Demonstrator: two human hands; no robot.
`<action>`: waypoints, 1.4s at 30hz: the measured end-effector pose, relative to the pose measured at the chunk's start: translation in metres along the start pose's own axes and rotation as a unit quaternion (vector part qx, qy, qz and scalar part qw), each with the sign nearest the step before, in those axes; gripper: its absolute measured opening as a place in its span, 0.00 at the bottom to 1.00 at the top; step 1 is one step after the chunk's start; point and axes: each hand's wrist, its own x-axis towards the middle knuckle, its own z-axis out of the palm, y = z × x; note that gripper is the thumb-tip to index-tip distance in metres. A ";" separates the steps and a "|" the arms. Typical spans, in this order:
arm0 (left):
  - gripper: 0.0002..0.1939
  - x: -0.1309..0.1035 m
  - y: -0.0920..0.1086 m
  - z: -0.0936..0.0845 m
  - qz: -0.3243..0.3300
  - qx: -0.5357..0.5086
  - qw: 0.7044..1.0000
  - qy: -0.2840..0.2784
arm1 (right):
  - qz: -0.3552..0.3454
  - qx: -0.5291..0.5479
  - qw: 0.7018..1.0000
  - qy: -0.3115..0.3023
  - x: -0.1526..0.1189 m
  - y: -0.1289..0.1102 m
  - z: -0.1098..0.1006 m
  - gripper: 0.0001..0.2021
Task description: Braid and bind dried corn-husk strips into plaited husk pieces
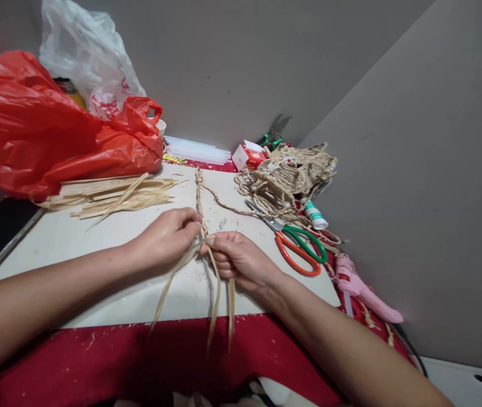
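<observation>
A braided straw cord (199, 195) runs down the middle of the white board (117, 282), with a thinner twisted cord branching off to the right. My left hand (170, 234) is closed in a pinch beside the braid, on its left. Just lower, my right hand (234, 257) has its fingers curled round loose straw strands (214, 305) at the braid's lower end. Several strands hang from between and below the hands, over the board's front edge. The fingertips of the two hands nearly meet.
Flat straw strips (117, 195) lie at the left below a red plastic bag (33, 130). To the right are scissors (298, 249), a heap of twisted cord (295, 175), a glue tube (315, 213) and a pink glue gun (363, 288). Grey walls stand behind and right.
</observation>
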 end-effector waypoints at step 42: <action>0.12 0.004 -0.022 0.014 -0.062 -0.122 0.985 -0.106 | -0.004 -0.223 0.974 -0.033 -0.014 -0.017 -0.005 0.16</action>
